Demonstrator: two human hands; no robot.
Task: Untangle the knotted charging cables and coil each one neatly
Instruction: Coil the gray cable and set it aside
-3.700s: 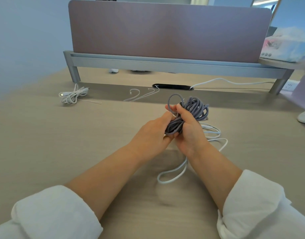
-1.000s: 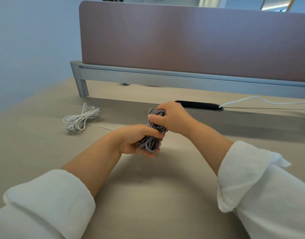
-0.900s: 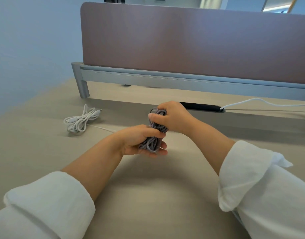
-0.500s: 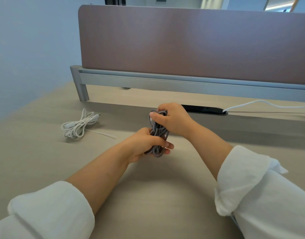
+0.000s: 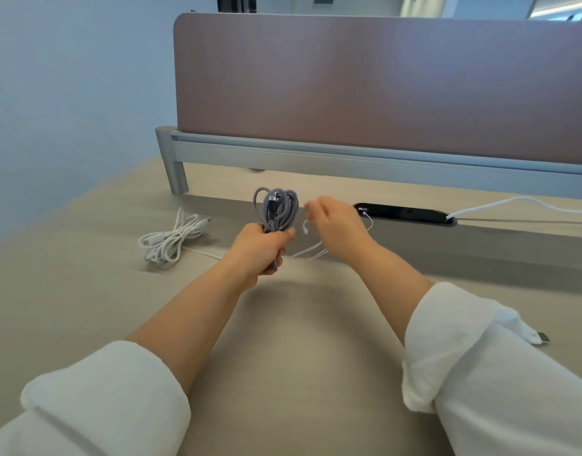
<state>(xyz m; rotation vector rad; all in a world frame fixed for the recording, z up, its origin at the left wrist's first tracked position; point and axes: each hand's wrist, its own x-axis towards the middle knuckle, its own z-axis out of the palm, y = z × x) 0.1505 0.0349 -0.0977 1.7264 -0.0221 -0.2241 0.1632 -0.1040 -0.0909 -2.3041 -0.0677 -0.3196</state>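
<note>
The left hand [image 5: 260, 246] gripped the grey braided cable [image 5: 278, 209], a tight upright bundle of loops; the right hand [image 5: 335, 227] hung loosely spread beside it, holding nothing.

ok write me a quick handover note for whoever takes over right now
Left hand: grips the grey cable, bundled in loops and held upright above the desk.
Right hand: open and blurred, seems to hold nothing, close by a thin white cable that lies loose on the desk.
Done: a white coil lies at the left; the grey cable looks coiled.
Left: set the grey cable down, then probably coil the thin white cable.
</note>
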